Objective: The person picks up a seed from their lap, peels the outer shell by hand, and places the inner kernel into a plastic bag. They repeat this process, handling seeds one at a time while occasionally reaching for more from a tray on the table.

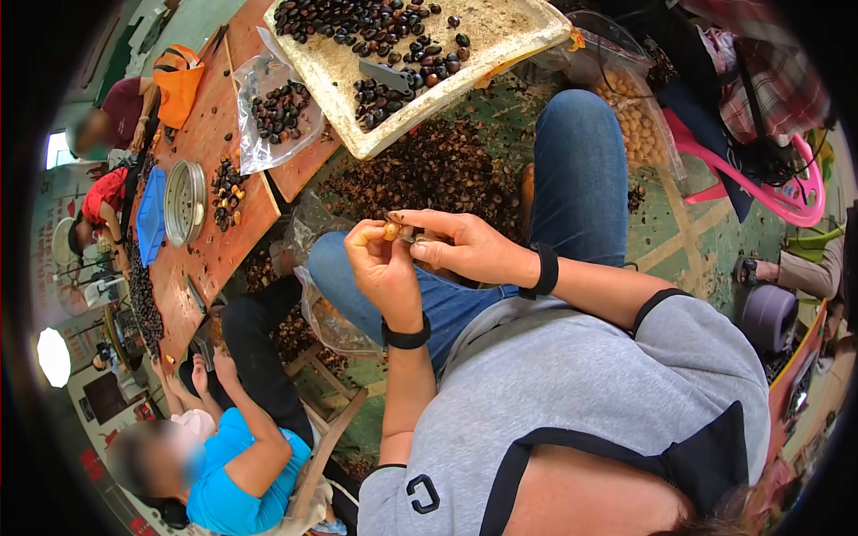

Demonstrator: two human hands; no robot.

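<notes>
Above my lap, both hands are close together around a small yellowish peeled nut point(391, 230). The fingers of my left hand point(382, 263) pinch the nut from the left. My right hand point(456, 246) is closed around a small knife point(408, 237), mostly hidden by the fingers; only a little grey metal shows at the nut. Dark-shelled nuts point(326, 22) lie in a worn, pale tray point(335, 112) in front of me, with a grey blade point(386, 74) among them.
Shell scraps point(429, 174) cover the floor between my knees. A bag of peeled nuts point(630, 121) stands by my right knee. On the red table point(255, 210) are a plastic bag of dark nuts point(280, 113), a metal strainer point(185, 204) and a blue tray point(151, 214). A co-worker in blue point(246, 464) sits left.
</notes>
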